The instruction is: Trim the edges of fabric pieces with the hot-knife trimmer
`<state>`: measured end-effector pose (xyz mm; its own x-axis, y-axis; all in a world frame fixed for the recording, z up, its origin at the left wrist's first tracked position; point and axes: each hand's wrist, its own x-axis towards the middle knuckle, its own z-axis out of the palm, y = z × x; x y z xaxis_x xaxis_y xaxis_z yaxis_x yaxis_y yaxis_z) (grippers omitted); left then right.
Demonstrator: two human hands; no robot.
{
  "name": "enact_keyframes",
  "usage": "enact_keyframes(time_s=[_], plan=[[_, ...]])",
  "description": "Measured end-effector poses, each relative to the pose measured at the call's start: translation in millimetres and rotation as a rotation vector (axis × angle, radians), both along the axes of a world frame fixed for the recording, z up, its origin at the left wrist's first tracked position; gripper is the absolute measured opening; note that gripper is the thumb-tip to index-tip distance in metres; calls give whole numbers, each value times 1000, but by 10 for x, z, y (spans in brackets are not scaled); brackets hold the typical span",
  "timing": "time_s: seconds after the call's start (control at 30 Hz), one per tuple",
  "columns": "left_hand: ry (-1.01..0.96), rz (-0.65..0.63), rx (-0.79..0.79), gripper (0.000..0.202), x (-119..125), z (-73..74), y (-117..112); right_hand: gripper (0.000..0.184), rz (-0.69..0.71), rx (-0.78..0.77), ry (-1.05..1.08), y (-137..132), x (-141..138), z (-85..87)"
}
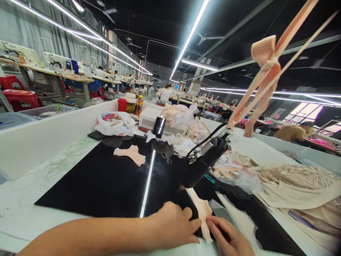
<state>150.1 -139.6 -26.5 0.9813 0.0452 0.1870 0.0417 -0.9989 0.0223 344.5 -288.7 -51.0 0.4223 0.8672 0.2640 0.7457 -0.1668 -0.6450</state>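
A peach fabric piece (201, 207) with curved edges lies on the black board (106, 188), in front of me. My left hand (172, 225) reaches in from the left, fingers apart, one fingertip resting on the fabric's left edge. On the opposite edge, my right hand (231, 236) pinches the fabric between thumb and fingers. Just beyond, a black hand-held tool (204, 161) with a cable hangs tilted, its tip close to the fabric's far end. A knotted peach strap (266, 67) suspends it from above.
Another peach piece (130, 154) lies farther left on the board. Pale cut pieces (239, 213) with clear film sit right of my hands. A white vented box (170, 126), a plastic bag (114, 123) and bottles stand behind. Beige fabric (301, 181) is heaped at right.
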Motion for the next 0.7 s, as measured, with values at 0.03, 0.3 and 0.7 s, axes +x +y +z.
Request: enact_keyframes(time_s=[0.03, 0.3, 0.7], plan=[[22, 9, -7, 41, 8, 7, -4, 35, -40, 7, 46, -2, -8, 8], [58, 17, -37, 41, -2, 123, 3, 51, -312, 117, 313, 56, 1, 254], [-61, -40, -72, 30, -52, 92, 40, 61, -276, 242, 331, 372, -30, 969]])
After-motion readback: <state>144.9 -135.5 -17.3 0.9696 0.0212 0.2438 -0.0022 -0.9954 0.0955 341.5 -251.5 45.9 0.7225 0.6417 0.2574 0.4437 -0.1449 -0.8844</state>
